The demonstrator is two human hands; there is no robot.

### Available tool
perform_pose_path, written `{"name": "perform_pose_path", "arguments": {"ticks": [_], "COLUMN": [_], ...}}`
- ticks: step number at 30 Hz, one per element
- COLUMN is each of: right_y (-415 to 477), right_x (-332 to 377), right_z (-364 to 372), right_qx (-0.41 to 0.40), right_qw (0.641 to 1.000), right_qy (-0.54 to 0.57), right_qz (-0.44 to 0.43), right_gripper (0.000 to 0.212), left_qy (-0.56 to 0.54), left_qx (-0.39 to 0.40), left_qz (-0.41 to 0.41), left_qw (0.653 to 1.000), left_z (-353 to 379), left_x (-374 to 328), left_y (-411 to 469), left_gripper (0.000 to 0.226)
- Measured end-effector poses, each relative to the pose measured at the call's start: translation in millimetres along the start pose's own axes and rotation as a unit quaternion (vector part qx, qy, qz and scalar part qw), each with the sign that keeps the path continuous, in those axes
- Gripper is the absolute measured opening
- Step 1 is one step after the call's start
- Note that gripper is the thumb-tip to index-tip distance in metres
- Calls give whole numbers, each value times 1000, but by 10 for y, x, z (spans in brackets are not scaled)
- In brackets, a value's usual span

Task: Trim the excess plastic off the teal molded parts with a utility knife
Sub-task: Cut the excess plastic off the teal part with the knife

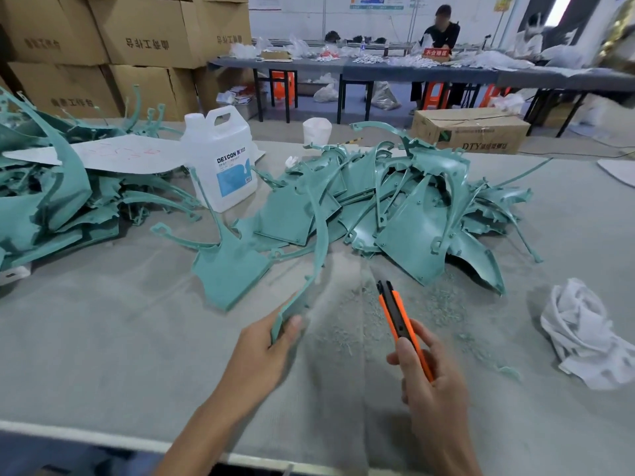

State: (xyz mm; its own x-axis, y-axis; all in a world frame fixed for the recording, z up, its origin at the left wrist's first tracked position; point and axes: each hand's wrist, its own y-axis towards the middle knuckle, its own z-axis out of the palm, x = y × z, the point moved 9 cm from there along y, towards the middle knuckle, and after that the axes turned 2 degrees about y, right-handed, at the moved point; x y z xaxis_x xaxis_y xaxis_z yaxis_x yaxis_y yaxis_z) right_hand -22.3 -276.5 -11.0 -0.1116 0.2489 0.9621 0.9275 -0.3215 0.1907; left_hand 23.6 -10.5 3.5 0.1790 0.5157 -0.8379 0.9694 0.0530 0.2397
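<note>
Head: teal part (290, 305) in left grip (264, 348)

Near centre, a curved teal strip (321, 242), pinched at its near end between thumb and fingers of the left grip (264, 345) and arching up and away toward the heap. Just left of it, a flat teal panel (230, 273) lying on the worktop (103, 338), with a thin arm rising from its far corner; perhaps joined to the strip, hard to tell. Orange-and-black utility knife (400, 317) held in the right grip (433, 383), nose pointing away, beside scattered teal shavings (443, 304). Behind, a tangled heap of teal molded parts (412, 214); a second heap (51, 201) at far left.
</note>
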Motion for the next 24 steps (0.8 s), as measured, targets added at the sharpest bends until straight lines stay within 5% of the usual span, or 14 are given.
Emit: {"name": "perform_pose_path", "arguments": {"ticks": [6, 11, 17, 24], "right_y": [-320, -333, -145, 506], "right_x": [594, 841, 949, 985], "right_z": [3, 81, 71, -195], "right_qx": [84, 121, 116, 121], "right_qw": [990, 975, 964, 968], "right_qy": [-53, -119, -149, -123], "right_qz": [-100, -146, -185, -182], "right_gripper": [33, 35, 30, 28], "left_qy": [19, 15, 18, -97], "left_qx": [22, 29, 55, 201], "left_qz": [2, 32, 39, -15], "left_qw": [1000, 999, 998, 975], "left_z": [139, 84, -67, -443], "left_x": [10, -104, -335, -644], "left_y": [-62, -49, -187, -471], "left_gripper": [11, 40, 31, 41]}}
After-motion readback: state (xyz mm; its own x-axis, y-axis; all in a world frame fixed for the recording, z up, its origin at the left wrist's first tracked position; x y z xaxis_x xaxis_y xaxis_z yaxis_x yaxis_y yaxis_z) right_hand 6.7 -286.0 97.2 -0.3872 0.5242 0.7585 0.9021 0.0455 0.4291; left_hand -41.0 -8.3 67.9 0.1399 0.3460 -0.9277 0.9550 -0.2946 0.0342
